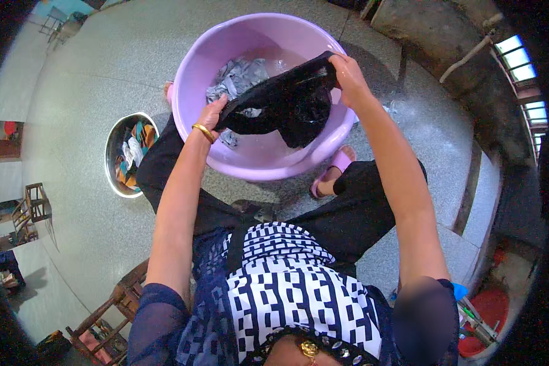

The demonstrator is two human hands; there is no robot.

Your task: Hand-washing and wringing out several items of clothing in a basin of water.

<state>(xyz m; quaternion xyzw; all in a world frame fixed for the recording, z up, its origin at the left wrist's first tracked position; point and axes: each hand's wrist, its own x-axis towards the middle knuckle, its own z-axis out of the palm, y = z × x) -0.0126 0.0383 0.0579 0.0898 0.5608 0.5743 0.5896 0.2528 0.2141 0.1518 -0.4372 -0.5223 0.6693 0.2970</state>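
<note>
My left hand (pixel 212 116), with a gold bangle at the wrist, grips one end of a black garment (pixel 279 100). Higher up and to the right, my right hand (pixel 347 75) holds the garment's other end, so it stretches between both hands. Below it stands a large pink-purple plastic basin (pixel 261 171) on the floor. Inside the basin lie wet grey and white cloths (pixel 240 78) in shallow water. The black garment hides part of the basin's inside.
A metal bowl (pixel 110 155) of mixed clothes stands on the speckled floor left of my knee. Wooden chair frames (pixel 105 320) are at the lower left. My feet in pink slippers (pixel 337 165) flank the basin. A red basin (pixel 489 306) is at the lower right.
</note>
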